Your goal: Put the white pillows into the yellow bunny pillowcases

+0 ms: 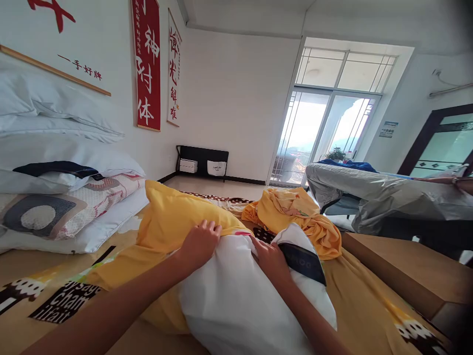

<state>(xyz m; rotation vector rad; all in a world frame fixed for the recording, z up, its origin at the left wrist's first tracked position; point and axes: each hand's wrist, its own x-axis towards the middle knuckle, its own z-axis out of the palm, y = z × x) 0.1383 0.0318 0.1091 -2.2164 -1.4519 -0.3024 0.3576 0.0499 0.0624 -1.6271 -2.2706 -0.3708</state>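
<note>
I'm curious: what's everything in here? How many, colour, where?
Pillow: one, white, centre front
Pillowcase: one, yellow, at its left
Crumpled cloth: one, yellow, farther back
Pillow stack: one, white and patterned, left
Bedspread: one, tan, beneath
Cardboard box: one, brown, right
Covered table: one, grey, right
Tabletop cloth: one, blue, right
Banners: three, red and white, left
Rack: one, black, back
Glazed doorway: one, white, back
Plant: one, green, back
Door: one, dark-framed, far right
Another person's arm: one, right edge
Left hand: one, on pillowcase
Right hand: one, on pillow
</note>
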